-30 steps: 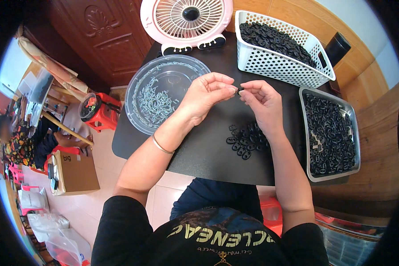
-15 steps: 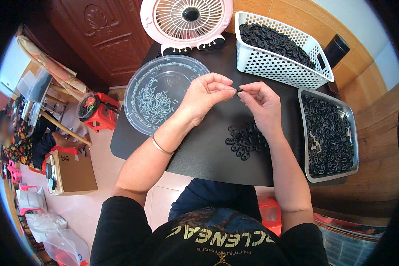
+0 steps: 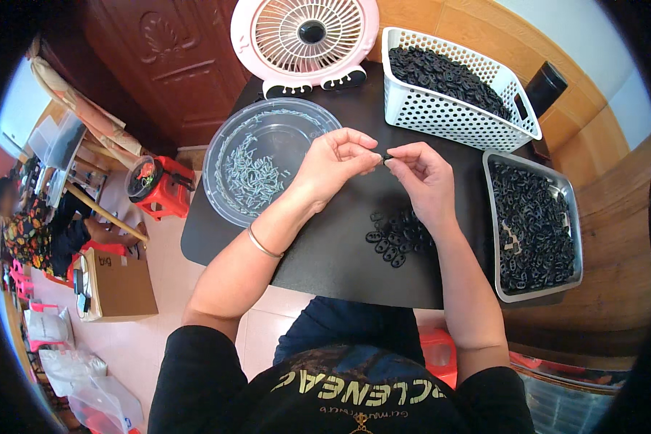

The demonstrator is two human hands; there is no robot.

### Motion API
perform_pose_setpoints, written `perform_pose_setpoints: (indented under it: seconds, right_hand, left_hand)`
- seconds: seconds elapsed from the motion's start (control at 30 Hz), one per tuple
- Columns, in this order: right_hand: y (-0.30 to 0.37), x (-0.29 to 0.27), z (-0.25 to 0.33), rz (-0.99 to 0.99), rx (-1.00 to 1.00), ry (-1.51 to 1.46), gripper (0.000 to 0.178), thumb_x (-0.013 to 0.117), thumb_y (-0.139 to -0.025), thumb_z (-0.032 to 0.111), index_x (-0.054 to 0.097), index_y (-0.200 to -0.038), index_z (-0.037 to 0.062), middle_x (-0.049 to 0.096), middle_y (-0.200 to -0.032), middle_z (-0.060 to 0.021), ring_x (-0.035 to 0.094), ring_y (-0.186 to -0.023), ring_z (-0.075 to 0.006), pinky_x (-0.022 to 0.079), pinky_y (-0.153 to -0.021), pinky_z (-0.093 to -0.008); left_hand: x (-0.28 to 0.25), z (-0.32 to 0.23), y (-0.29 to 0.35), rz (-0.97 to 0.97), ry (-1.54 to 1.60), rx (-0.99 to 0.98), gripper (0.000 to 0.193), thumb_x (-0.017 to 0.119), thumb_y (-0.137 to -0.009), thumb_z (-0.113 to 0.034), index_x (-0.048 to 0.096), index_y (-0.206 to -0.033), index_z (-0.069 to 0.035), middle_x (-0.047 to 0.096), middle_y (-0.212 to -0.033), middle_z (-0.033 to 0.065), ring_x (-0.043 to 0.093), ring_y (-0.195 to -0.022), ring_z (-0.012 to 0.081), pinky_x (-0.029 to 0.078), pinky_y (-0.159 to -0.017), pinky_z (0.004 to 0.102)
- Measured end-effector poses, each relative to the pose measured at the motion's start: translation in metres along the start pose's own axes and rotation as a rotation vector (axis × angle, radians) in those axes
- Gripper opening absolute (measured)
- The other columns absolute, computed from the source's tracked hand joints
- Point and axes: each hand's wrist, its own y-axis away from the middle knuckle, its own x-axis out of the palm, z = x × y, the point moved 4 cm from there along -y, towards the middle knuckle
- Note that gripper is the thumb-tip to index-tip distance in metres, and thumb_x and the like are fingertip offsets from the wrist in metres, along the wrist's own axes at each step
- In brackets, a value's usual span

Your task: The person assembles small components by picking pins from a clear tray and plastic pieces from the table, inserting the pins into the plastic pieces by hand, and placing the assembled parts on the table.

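My left hand (image 3: 338, 163) and my right hand (image 3: 428, 181) meet fingertip to fingertip over the middle of the table. Between them is a small black piece (image 3: 385, 157), mostly covered by the fingers. My right thumb and forefinger pinch it. My left thumb and forefinger are also pinched at its left end, and anything else in them is too small to make out. Below my right hand lies a loose pile of flat black oval pieces with holes (image 3: 394, 239). Left of my left hand, a clear round plastic tub (image 3: 217, 192) holds many small silvery screw-like pins (image 3: 257, 177).
A white perforated basket (image 3: 441, 119) heaped with black pieces stands at the back right, near a black cylinder (image 3: 546, 87). On the right is a metal tray (image 3: 490, 239) of similar pieces. A pink fan (image 3: 307, 72) stands behind the tub. Another person (image 3: 32, 228) sits far left.
Both hands stay together at nearly the same place, with slight finger movement around the small black piece. The whole view has shifted a little.
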Motion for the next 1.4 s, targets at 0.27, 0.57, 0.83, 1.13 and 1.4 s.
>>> perform_pose_setpoints:
  seconds: [0.27,0.57,0.83,1.13,1.4]
  right_hand:
    - [-0.001,0.000,0.000,0.004,-0.046,0.007,0.009,0.062,-0.076,0.002,0.061,-0.085,0.0030,0.062,-0.076,-0.0016,0.058,-0.067,-0.0058,0.047,-0.062,-0.0189]
    - [-0.001,0.000,-0.002,0.020,0.010,0.041,0.006,0.063,-0.077,0.004,0.060,-0.082,0.0025,0.061,-0.073,-0.0014,0.056,-0.064,-0.0047,0.045,-0.058,-0.0184]
    - [-0.002,0.000,-0.012,0.027,0.118,-0.171,0.008,0.061,-0.079,0.007,0.058,-0.086,0.0039,0.059,-0.072,0.0003,0.050,-0.062,-0.0035,0.039,-0.054,-0.0180]
    - [-0.003,-0.002,-0.008,0.029,0.031,-0.113,0.009,0.060,-0.079,0.004,0.059,-0.087,0.0021,0.060,-0.077,-0.0017,0.055,-0.069,-0.0057,0.045,-0.063,-0.0190]
    - [-0.001,0.001,-0.007,0.032,0.002,-0.063,0.008,0.059,-0.079,0.002,0.059,-0.087,0.0020,0.060,-0.078,-0.0011,0.055,-0.070,-0.0047,0.044,-0.063,-0.0180]
  left_hand:
    - [0.002,-0.001,0.001,0.025,0.006,-0.010,0.023,0.063,-0.075,-0.001,0.053,-0.095,0.000,0.062,-0.076,0.0064,0.058,-0.070,0.0095,0.046,-0.066,0.0204]
    - [0.008,-0.005,0.003,0.005,-0.109,0.133,0.028,0.062,-0.075,0.003,0.051,-0.100,0.000,0.062,-0.076,0.0027,0.056,-0.069,0.0037,0.044,-0.062,0.0160]
    - [0.011,-0.005,0.001,-0.048,-0.090,0.102,0.028,0.061,-0.078,-0.001,0.050,-0.104,0.001,0.061,-0.079,0.0043,0.057,-0.076,0.0071,0.045,-0.066,0.0185]
    - [0.006,0.006,-0.002,0.086,-0.159,-0.050,0.018,0.051,-0.088,-0.020,0.054,-0.091,-0.002,0.058,-0.073,0.0026,0.053,-0.065,0.0071,0.043,-0.060,0.0187]
    - [0.007,0.007,0.001,0.075,-0.204,-0.038,0.016,0.054,-0.087,-0.018,0.055,-0.082,-0.004,0.057,-0.067,0.0003,0.051,-0.060,0.0045,0.041,-0.056,0.0165]
